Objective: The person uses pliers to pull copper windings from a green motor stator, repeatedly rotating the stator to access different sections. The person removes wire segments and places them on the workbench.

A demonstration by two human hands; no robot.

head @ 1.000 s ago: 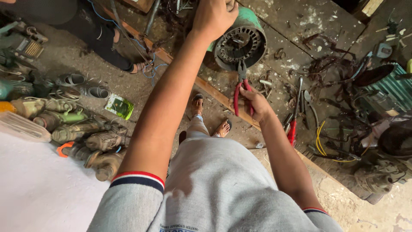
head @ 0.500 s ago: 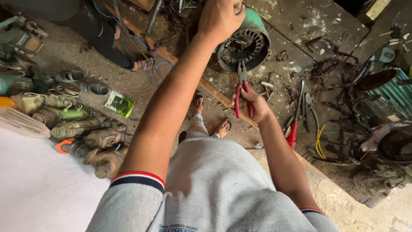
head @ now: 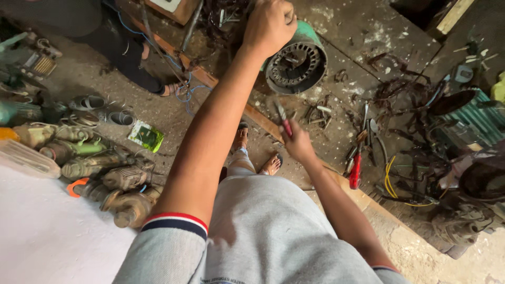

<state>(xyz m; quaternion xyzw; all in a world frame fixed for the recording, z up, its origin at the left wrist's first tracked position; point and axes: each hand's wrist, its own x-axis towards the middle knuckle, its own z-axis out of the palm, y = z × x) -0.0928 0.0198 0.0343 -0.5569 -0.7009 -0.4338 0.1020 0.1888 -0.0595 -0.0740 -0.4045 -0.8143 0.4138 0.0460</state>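
Left hand (head: 269,23) clamped on the green motor (head: 295,59), steadying it. Right hand (head: 297,143) closed round red pliers (head: 284,122), just short of it. Judged: stator stripping; next needs jaws on winding.

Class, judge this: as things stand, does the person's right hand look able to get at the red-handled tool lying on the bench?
Probably yes. The right hand already grips pliers, but the red-handled tool lies just beside it on the bench with nothing between; the pliers would hamper gripping.

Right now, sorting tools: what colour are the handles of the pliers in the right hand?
Red handles, head view.
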